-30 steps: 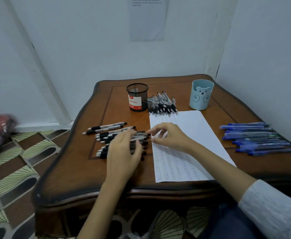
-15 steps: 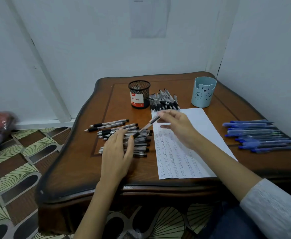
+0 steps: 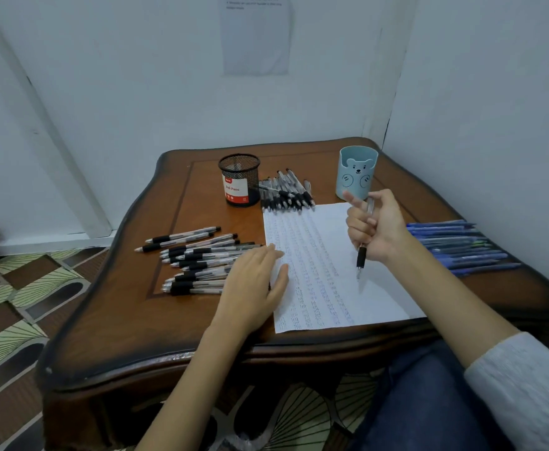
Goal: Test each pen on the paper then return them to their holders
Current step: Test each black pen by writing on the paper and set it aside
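- The right hand now grips a black pen nearly upright, its tip just above the right half of the paper. Half a second ago the pen was slanted, just lifted off the pile.
- I judge the test scribble comes next.
- The left hand lies flat with straight fingers over the untested black pens and the paper's left edge, further right than before.

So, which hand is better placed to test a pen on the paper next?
The right hand: it grips a black pen, tip pointing down over the paper. The left hand lies flat at the paper's left edge, holding nothing.
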